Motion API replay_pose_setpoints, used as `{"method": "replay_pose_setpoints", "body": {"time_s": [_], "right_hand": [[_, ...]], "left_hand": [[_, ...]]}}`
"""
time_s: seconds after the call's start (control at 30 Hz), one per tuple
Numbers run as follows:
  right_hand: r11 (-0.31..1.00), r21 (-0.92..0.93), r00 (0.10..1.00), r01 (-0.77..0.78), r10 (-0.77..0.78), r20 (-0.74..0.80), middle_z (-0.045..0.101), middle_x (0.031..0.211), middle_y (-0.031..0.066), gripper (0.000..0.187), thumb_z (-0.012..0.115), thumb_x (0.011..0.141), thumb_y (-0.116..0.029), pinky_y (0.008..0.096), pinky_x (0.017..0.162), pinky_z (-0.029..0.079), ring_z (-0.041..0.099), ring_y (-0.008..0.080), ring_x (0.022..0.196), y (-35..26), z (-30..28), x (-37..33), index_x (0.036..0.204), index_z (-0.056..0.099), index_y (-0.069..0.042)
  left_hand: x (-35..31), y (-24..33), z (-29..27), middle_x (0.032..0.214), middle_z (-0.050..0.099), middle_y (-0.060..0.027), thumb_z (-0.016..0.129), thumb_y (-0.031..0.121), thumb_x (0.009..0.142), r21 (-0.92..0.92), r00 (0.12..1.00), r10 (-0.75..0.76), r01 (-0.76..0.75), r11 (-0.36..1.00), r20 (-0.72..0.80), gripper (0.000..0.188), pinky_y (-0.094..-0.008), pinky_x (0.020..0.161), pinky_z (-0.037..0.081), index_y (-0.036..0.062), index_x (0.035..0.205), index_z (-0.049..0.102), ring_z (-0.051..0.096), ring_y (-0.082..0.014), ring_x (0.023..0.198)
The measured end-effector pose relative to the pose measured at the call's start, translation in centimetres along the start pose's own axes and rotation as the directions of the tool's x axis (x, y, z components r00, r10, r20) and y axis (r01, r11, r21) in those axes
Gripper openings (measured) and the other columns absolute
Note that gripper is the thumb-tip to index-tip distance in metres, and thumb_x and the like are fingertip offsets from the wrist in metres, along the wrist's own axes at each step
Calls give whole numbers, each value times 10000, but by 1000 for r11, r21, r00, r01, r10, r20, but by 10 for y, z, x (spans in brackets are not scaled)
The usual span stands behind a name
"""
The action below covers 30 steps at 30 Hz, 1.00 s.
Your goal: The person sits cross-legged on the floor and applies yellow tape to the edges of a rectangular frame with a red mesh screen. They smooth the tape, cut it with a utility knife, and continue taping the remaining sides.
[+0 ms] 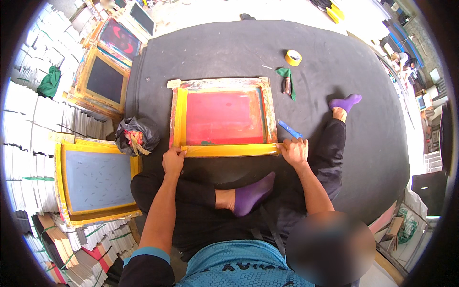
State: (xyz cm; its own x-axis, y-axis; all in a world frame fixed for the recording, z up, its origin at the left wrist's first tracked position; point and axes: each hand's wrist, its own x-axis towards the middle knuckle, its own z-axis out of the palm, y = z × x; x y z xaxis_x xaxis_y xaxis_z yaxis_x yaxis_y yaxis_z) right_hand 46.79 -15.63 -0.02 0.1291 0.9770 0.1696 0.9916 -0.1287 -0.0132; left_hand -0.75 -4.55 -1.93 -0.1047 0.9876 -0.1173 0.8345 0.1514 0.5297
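A wooden screen-printing frame (271, 103) with red mesh (220, 115) lies flat on the black mat in front of me. Yellow tape (180, 117) lines its left inner side. Along its near edge runs a wide strip of yellow tape (229, 151), stretched between my hands. My left hand (172, 161) pinches the strip's left end at the frame's near left corner. At the near right corner, my right hand (294, 151) has its fingers closed on the other end. Just beyond that hand lies a blue cutter knife (289, 128).
A yellow tape roll (293, 58), a green cloth (292, 92) and a small brown-handled tool (287, 86) lie farther off on the black mat (210, 52). To the left are a black plastic bag (149, 130), another screen frame (64, 184) and stacked paper (19, 143). A person (404, 62) is far right.
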Motion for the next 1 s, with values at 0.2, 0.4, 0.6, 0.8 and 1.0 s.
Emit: {"method": "replay_pose_setpoints", "body": {"time_s": [0.2,0.4,0.6,0.8,1.0], "right_hand": [[995,-88,993,-44,53,105,720,935,134,401,726,886,-540,501,881,446,668,324,998,-9,2,1,880,785,-144],[978,-207,983,-33,69,169,618,1378,195,674,653,950,-535,645,1233,226,445,390,1451,-25,9,-7,1438,587,-75],[954,-91,933,287,-256,254,281,1719,154,951,529,981,-645,606,1289,127,194,303,1617,-42,22,-31,1654,250,-34],[961,-56,951,272,-259,171,357,1680,159,779,491,1027,-608,604,1270,194,261,308,1589,-43,14,-25,1605,399,-94],[978,-10,955,-210,207,214,733,1139,132,425,763,904,-360,529,1009,521,671,350,1161,-1,9,50,1223,701,-85]], "left_hand": [[-6,10,-4,981,785,-152,829,310,867,96,1000,-12,12,995,-6,294,-469,807,588,62,1020,800,753,-365,915],[-3,6,-4,989,787,-145,826,326,869,98,1000,-22,20,995,15,299,-473,817,587,75,1030,799,751,-363,934],[-1,9,-4,993,788,-144,830,325,865,93,998,-43,38,995,49,314,-471,820,586,74,1050,793,752,-360,939],[-2,0,-1,986,786,-142,831,331,866,76,997,-58,54,996,52,317,-472,819,584,73,1047,790,751,-359,940],[3,-7,4,980,788,-141,840,318,863,49,1000,10,-11,999,20,314,-463,814,583,60,1034,786,756,-341,924]]}}
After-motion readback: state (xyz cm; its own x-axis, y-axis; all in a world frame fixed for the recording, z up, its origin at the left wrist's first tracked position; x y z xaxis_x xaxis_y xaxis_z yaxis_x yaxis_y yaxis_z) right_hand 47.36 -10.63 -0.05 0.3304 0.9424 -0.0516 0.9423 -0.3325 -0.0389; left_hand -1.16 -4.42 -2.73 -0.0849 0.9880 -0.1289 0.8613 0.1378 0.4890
